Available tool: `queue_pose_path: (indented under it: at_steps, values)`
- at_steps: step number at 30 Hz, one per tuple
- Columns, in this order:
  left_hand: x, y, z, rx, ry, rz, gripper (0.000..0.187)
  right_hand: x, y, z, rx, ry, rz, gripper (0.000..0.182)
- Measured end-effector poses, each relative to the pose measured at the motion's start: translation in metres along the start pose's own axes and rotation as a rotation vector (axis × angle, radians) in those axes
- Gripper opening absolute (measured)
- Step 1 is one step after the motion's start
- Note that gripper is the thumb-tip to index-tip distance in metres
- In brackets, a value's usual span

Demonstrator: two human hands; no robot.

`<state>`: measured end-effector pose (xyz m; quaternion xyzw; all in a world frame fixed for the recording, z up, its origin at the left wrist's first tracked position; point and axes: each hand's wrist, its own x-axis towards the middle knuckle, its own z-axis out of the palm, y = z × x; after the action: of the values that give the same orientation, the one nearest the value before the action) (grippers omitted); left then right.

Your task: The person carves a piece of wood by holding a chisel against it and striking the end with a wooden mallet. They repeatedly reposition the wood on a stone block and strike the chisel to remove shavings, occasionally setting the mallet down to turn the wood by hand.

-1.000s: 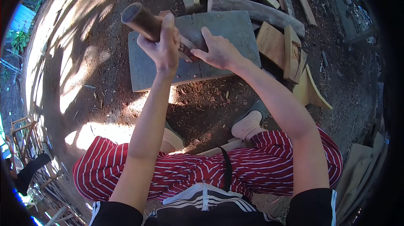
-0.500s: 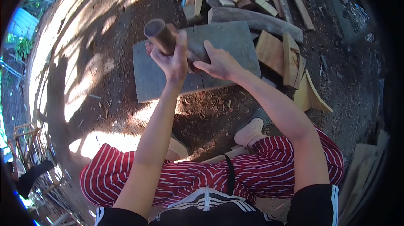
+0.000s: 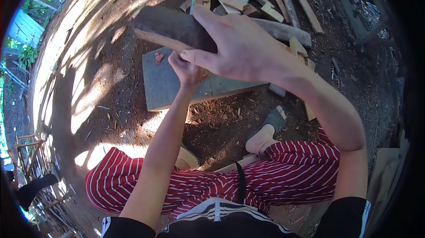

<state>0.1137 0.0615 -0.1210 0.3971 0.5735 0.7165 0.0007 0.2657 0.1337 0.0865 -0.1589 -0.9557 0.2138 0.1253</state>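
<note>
A thick wooden block [image 3: 170, 27], dark on top and lighter along its lower side, is raised above a flat grey board [image 3: 164, 83] on the ground. My right hand [image 3: 248, 50] grips the block's right end, with the thumb along the lower side and the fingers over the top. Just below the block, my left hand [image 3: 188, 69] is closed; what it holds is hidden. A reddish-brown surface shows partly beside it. Small reddish bits [image 3: 158, 58] lie on the board's upper left.
Wood offcuts [image 3: 230, 3] are piled beyond the board, with a long curved piece [image 3: 283, 32] nearer. My feet [image 3: 261, 139] are close to the board's near side. Wooden framing [image 3: 365, 21] stands at upper right, and sticks [image 3: 44, 185] at lower left.
My right hand has risen toward the camera and looks larger. The block is now raised, its long side showing. My left hand is slightly lower, and the round-ended dark piece above it no longer shows.
</note>
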Motion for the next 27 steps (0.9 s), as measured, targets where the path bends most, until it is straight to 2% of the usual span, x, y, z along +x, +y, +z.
queue_pose_path:
  at_steps: [1,2,3,4,7,8,9,10,11,13,15,16,17,18,19,21,23,24,25,26,27]
  values:
    - [-0.001,0.015,0.005,-0.02,0.09,0.012,0.022,0.002,-0.001,-0.008,-0.012,0.006,0.0,0.068]
    - [0.006,0.046,0.013,-0.221,0.037,-0.058,0.022,0.002,-0.005,-0.016,0.114,0.047,-0.017,0.058]
    - [0.004,0.052,0.012,-0.218,0.037,-0.08,0.022,0.001,-0.008,-0.018,0.243,0.08,-0.028,0.049]
    - [0.005,0.054,0.012,-0.195,0.02,-0.115,0.022,0.004,-0.008,-0.017,0.25,0.231,-0.123,0.047]
    - [0.006,0.036,0.012,-0.13,0.048,-0.094,0.022,0.002,-0.013,-0.013,0.196,0.178,-0.046,0.047]
    - [0.001,0.011,0.008,-0.163,0.085,-0.04,0.021,0.0,-0.003,0.004,-0.045,0.075,-0.037,0.056]
    - [0.012,0.019,0.009,-0.198,0.116,0.012,0.021,0.005,-0.006,-0.002,-0.044,0.102,-0.045,0.056]
    - [0.013,0.027,0.008,-0.002,0.068,0.112,0.021,0.008,-0.006,-0.01,-0.041,0.073,-0.018,0.055]
    - [0.016,0.03,0.008,-0.002,0.065,0.106,0.021,0.008,-0.006,-0.015,-0.033,0.025,0.015,0.055]
    - [0.011,0.052,0.006,-0.115,0.035,-0.212,0.022,0.008,-0.011,-0.019,0.055,0.035,0.033,0.05]
    - [0.01,0.04,0.004,-0.059,0.027,-0.16,0.023,0.011,-0.015,-0.017,0.331,0.383,-0.167,0.05]
    - [0.007,0.026,0.003,-0.085,0.077,-0.071,0.023,0.005,-0.016,-0.01,0.189,0.257,-0.066,0.05]
    - [0.003,0.012,0.003,-0.113,0.121,0.017,0.024,0.005,-0.012,-0.004,0.189,0.265,-0.072,0.05]
    - [0.0,0.011,0.004,-0.027,0.224,0.035,0.025,0.003,-0.007,0.001,0.06,0.168,-0.06,0.05]
    - [0.006,0.022,0.01,-0.04,0.222,0.04,0.025,0.005,-0.007,-0.002,-0.077,0.065,-0.045,0.05]
    - [0.002,0.042,0.01,-0.236,0.111,-0.224,0.026,0.002,-0.004,-0.003,-0.023,-0.019,0.028,0.051]
    - [0.008,0.039,0.003,-0.055,0.019,-0.057,0.02,0.008,0.004,0.006,0.257,0.349,-0.081,0.05]
    - [0.005,0.037,0.005,-0.033,0.073,-0.024,0.03,0.005,0.001,0.005,0.369,0.234,-0.015,0.05]
    - [0.004,0.037,0.007,-0.011,0.116,0.013,0.041,0.007,0.002,0.005,0.381,0.238,-0.024,0.05]
    - [0.005,0.036,0.003,-0.007,0.107,0.019,0.041,0.008,0.005,0.003,0.169,0.118,0.011,0.054]
    - [0.005,0.04,0.0,-0.089,0.082,-0.064,0.031,0.008,0.003,-0.001,-0.049,-0.005,0.056,0.06]
